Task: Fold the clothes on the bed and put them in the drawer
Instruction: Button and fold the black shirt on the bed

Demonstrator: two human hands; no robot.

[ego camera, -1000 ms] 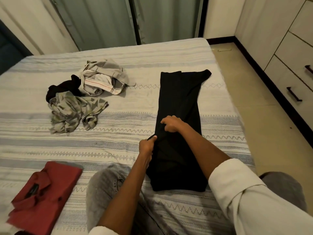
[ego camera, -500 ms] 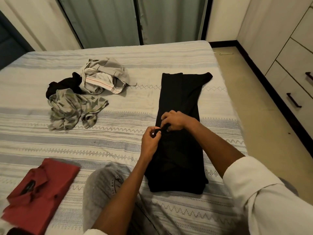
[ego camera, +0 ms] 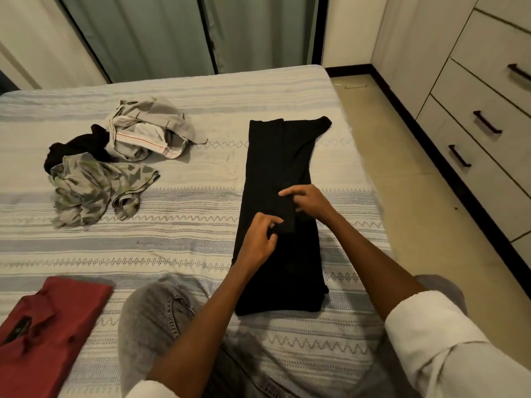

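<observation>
A long black garment (ego camera: pixel 275 156) lies folded lengthwise on the striped bed (ego camera: pixel 186 248), right of centre. A small flap of it is turned over at its middle. My left hand (ego camera: pixel 257 242) pinches the near edge of that flap with curled fingers. My right hand (ego camera: pixel 311 202) rests on the flap's far side, index finger stretched out over the cloth. Unfolded clothes sit at the far left: a grey garment (ego camera: pixel 149 130), a camouflage one (ego camera: pixel 86 191) and a small black one (ego camera: pixel 77 145). A folded red shirt (ego camera: pixel 48 320) lies at the near left.
A cabinet of drawers (ego camera: pixel 488 124) with dark handles, all shut, lines the right wall across a strip of tiled floor. My knee in grey jeans (ego camera: pixel 152 320) rests on the bed's near edge. Curtains hang behind the bed.
Both hands have moved a little to the right over the garment's middle. The right hand's fingers have loosened from a grip and spread out; the flap now lies flatter.
</observation>
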